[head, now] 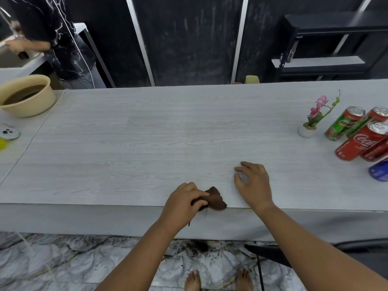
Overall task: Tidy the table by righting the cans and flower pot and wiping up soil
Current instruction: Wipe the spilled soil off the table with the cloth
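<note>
Flower pot (307,131) upright at the right end of the tabletop (168,133), small white pot with a pink flower stem leaning right. Cans all just right of the flower pot, standing upright in a tight cluster: green Milo can (344,123) nearest the pot, a second red-topped can (378,116) behind it, red Coca-Cola can (361,141) in front of the Milo, another red can (375,153) touching the Coca-Cola, blue can (379,170) nearest the front, cut off by the frame edge.

Brown cloth (215,199) well left of the flower pot, at the tabletop's near edge, part of it hanging over the lip. Left hand (182,203) closed on the cloth, fingers wrapped over its left part. Right hand (253,182) between cloth and flower pot, palm down on the tabletop, fingers loosely spread, holding nothing.

Tabletop surface around the hands looks clean apart from a tiny speck ahead of the right hand. Soil (199,247) scattered on the marble floor (63,261), below the near edge under the cloth. Bare feet (218,279) on the floor behind the soil.

Far left from the flower pot: beige bowl (27,95) holding brown liquid. Another person (54,36) in dark clothing beyond it.
</note>
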`<state>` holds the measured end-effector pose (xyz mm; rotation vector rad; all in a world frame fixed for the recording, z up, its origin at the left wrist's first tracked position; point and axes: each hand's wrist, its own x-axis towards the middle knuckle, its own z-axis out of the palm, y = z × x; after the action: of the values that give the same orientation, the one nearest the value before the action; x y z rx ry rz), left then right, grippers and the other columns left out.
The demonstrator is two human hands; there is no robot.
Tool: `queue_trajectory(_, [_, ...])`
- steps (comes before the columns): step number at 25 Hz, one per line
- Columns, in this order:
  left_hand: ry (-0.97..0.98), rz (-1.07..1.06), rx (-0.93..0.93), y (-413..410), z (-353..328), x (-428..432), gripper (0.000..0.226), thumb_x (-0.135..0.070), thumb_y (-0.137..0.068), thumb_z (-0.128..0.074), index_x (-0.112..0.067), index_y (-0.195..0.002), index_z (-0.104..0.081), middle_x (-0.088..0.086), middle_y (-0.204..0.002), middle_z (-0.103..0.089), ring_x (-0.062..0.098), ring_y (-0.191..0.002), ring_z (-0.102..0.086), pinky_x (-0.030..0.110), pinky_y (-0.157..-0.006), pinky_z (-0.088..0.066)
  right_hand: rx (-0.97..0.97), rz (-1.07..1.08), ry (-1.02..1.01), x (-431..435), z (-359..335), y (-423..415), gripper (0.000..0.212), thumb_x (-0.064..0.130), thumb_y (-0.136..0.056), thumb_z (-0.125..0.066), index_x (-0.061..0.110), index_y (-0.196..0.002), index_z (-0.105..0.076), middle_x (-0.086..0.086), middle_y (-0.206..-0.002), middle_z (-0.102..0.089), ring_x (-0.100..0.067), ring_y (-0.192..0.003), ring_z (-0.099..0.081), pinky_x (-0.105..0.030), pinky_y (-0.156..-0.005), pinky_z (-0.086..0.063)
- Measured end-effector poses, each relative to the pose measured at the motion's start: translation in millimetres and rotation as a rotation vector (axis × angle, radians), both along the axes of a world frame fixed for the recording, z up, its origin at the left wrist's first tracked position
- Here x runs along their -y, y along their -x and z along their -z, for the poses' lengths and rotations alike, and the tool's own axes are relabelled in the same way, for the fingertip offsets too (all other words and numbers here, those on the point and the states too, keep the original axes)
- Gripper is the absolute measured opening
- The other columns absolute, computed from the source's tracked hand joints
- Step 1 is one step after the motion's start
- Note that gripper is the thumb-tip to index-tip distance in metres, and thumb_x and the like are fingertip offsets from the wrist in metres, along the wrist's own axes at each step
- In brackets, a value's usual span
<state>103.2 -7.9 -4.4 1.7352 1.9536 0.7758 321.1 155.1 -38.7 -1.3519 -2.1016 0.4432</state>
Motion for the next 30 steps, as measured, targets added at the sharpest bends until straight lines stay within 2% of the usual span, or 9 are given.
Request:
queue_trajectory(4, [-0.018, -0.046, -0.015, 11.1, -8.3, -14.9, 0.026, -0.028, -0.099, -0.077, -0.031, -0.125, -0.079, -0.015, -0.096, -0.059, 0.005, -0.097, -0.050, 0.012, -0.081, -0.038, 0.006, 0.004, -0.004, -0.3, 0.1, 0.6, 0.024, 0.018, -0.089, -0.084, 0.017, -0.112, -0.083, -0.004, -0.130, -0.074, -0.030, -0.122, -0.061, -0.048, -0.104, -0.050])
queue_trajectory(8, [-0.045, -0.188, -0.017, 29.1, -12.7, -40.3, 0.027, -0.023, -0.098, -0.078, -0.023, -0.125, -0.080, -0.009, -0.098, -0.061, 0.015, -0.103, -0.056, 0.027, -0.089, -0.047, 0.003, -0.001, -0.013, -0.3, -0.3, 0.3, 0.023, 0.018, -0.089, -0.083, 0.017, -0.112, -0.084, -0.004, -0.130, -0.074, -0.028, -0.122, -0.061, -0.046, -0.103, -0.049])
queue_trajectory(11, [-0.030, -0.177, -0.019, 20.9, -7.0, -41.8, 0.026, -0.023, -0.097, -0.079, -0.022, -0.123, -0.081, -0.010, -0.095, -0.059, 0.015, -0.102, -0.056, 0.031, -0.089, -0.050, 0.009, -0.004, -0.010, -0.3, 0.6, 0.2, 0.023, 0.019, -0.090, -0.083, 0.017, -0.113, -0.083, -0.003, -0.130, -0.074, -0.027, -0.123, -0.060, -0.045, -0.104, -0.048])
queue_trajectory(16, [-0.052, -0.058, -0.048, 1.7, 1.2, -17.5, 0.027, -0.028, -0.097, -0.078, -0.029, -0.125, -0.079, -0.015, -0.095, -0.059, 0.010, -0.096, -0.053, 0.025, -0.080, -0.045, -0.006, -0.006, -0.018, -1.6, 3.3, -0.4, 0.023, 0.019, -0.089, -0.083, 0.019, -0.113, -0.083, -0.003, -0.129, -0.074, -0.027, -0.122, -0.060, -0.045, -0.104, -0.048])
queue_trajectory(20, [-0.032, 0.042, -0.040, -6.4, -0.7, 0.4, 0.027, -0.031, -0.097, -0.079, -0.031, -0.124, -0.080, -0.012, -0.096, -0.063, 0.011, -0.096, -0.055, 0.028, -0.080, -0.050, -0.005, -0.013, -0.029, -1.2, 3.7, -0.6, 0.024, 0.018, -0.089, -0.083, 0.017, -0.113, -0.083, -0.004, -0.129, -0.074, -0.027, -0.121, -0.061, -0.048, -0.103, -0.050])
queue_trajectory(23, [0.047, 0.136, -0.021, 2.2, -8.3, -3.4, 0.026, -0.035, -0.099, -0.076, -0.035, -0.125, -0.079, -0.016, -0.096, -0.059, 0.004, -0.096, -0.053, 0.019, -0.079, -0.044, 0.004, -0.014, -0.035, -1.5, 3.6, -0.4, 0.024, 0.018, -0.089, -0.083, 0.017, -0.113, -0.083, -0.004, -0.129, -0.074, -0.028, -0.121, -0.061, -0.047, -0.104, -0.050])
queue_trajectory(26, [0.017, 0.050, -0.016, 16.1, -19.4, -28.5, 0.026, -0.033, -0.099, -0.076, -0.035, -0.125, -0.079, -0.014, -0.096, -0.059, 0.007, -0.097, -0.054, 0.020, -0.080, -0.042, 0.005, -0.008, -0.035, -2.4, 4.1, -1.1, 0.024, 0.020, -0.089, -0.083, 0.018, -0.113, -0.083, -0.002, -0.130, -0.074, -0.025, -0.122, -0.059, -0.044, -0.105, -0.048])
queue_trajectory(30, [-0.037, -0.097, -0.028, 28.5, -28.5, -84.8, 0.025, -0.028, -0.099, -0.076, -0.032, -0.123, -0.080, -0.010, -0.098, -0.059, 0.010, -0.102, -0.055, 0.020, -0.083, -0.043, 0.007, -0.011, -0.036, -2.9, 5.2, -0.8, 0.024, 0.020, -0.089, -0.083, 0.018, -0.113, -0.083, -0.002, -0.129, -0.074, -0.026, -0.122, -0.060, -0.046, -0.105, -0.049])
